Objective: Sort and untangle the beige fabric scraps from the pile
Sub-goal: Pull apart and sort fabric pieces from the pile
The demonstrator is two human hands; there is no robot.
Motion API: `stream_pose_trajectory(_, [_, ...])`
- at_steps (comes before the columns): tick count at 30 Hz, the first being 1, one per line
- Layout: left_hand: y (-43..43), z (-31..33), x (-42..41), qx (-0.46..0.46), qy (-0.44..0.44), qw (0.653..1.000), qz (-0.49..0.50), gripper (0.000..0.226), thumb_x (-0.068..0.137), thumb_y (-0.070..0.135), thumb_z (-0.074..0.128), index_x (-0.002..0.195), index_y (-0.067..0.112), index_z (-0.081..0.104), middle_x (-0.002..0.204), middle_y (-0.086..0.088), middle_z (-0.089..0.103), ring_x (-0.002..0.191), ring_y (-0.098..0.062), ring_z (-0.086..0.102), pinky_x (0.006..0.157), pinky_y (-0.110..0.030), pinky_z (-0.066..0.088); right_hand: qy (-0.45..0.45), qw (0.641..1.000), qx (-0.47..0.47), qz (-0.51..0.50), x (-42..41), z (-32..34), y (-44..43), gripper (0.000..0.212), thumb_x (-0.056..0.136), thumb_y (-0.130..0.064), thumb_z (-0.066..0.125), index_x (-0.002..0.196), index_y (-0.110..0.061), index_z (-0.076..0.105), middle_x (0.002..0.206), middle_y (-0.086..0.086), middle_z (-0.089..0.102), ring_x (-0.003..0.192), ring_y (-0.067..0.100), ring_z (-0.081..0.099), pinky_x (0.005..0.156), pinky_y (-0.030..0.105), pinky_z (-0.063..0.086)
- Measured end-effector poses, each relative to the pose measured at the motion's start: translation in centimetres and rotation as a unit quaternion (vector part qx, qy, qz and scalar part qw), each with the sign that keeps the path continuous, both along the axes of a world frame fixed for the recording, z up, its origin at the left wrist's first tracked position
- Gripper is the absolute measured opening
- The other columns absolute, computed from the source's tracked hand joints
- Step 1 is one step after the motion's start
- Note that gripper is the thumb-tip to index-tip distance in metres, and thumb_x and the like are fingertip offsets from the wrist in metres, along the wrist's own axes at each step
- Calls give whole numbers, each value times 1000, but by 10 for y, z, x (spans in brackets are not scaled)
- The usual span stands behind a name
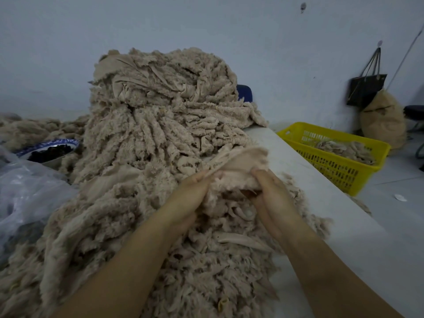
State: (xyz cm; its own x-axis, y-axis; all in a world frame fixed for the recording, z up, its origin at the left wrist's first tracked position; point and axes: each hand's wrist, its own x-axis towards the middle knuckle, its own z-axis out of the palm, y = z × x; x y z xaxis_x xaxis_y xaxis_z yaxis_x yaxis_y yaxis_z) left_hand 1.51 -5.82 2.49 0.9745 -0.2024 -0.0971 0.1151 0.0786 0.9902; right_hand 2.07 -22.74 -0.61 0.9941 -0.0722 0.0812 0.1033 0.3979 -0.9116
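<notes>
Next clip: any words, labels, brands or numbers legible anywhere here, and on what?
None readable.
The yellow basket, black bag and plastic bag show no print.
The bowl has a blue rim pattern, too blurred to tell whether it includes characters.

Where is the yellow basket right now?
Head view, right side: the yellow basket sits just past the white table, off its right edge, holding a few beige scraps, with a tan sack behind it.

Pile (160, 138) on a table (321, 198); bowl (49, 149) and bag (27, 191) at its left; basket (332, 171) holding scraps (344, 149) right of the table.
</notes>
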Motion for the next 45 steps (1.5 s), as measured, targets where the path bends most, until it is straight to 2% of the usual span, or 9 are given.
stream_pose_trajectory(3, [3,6,2,-166,78,983,-17,39,98,35,54,122,8,68,120,-11,71,111,-24,69,95,-40,53,-27,995,-69,63,-4,-3,1,48,88,-53,60,125,-21,66,124,1,69,115,16,65,98,37,51])
stream_pose_trajectory(6, [5,10,2,-309,105,945,-39,50,101,40,44,118,2,71,117,-15,71,106,-24,70,87,-39,56,-57,958,-236,150,-17,-2,14,22,84,-67,60,101,-55,68,100,-31,70,94,-11,65,78,11,50])
stream_pose_trajectory(13, [23,18,17,-472,56,877,69,53,107,35,33,106,-3,70,105,-17,75,91,-23,75,69,-37,61,-52,939,-324,101,-16,3,6,29,102,-32,52,75,-23,49,53,-14,35,46,6,30,47,17,28])
stream_pose_trajectory(17, [27,16,21,-445,58,887,109,38,106,26,40,114,-1,65,107,-14,74,94,-20,74,97,-38,53,-17,955,-292,48,-14,7,5,25,102,-32,51,83,-19,62,79,16,60,70,27,55,64,30,44])
stream_pose_trajectory(22, [19,17,7,-99,-5,995,-34,45,94,52,57,115,15,71,90,-7,67,73,-13,64,77,-32,53,-6,979,-201,22,-11,10,0,23,102,-34,52,91,-36,72,103,1,75,100,24,70,89,43,55])
stream_pose_trajectory(27, [0,5,-7,219,-91,971,-41,27,88,47,71,96,21,71,89,9,75,80,-5,69,74,-20,53,-63,960,-271,-18,-13,9,6,19,100,-40,54,89,-45,69,86,-24,70,83,-1,66,69,14,53])
stream_pose_trajectory(31, [9,10,0,42,-3,998,35,18,93,31,66,90,14,72,70,4,73,55,-5,67,49,-15,48,-74,953,-279,-91,-14,10,1,29,98,-51,51,77,-39,66,69,-18,62,58,0,54,48,9,37])
stream_pose_trajectory(34, [12,11,4,-79,53,994,46,28,94,31,65,106,7,74,96,-9,77,86,-22,75,80,-34,58,-51,946,-296,-121,-10,9,-2,41,96,-61,46,71,-33,62,67,9,52,47,14,41,49,25,33])
stream_pose_trajectory(45, [47,17,17,-230,47,957,173,27,101,35,53,92,16,70,75,-1,72,52,-9,60,47,-19,48,-13,933,-331,-141,-10,7,-10,56,93,-72,36,72,-33,70,57,-18,59,53,-3,55,55,24,42])
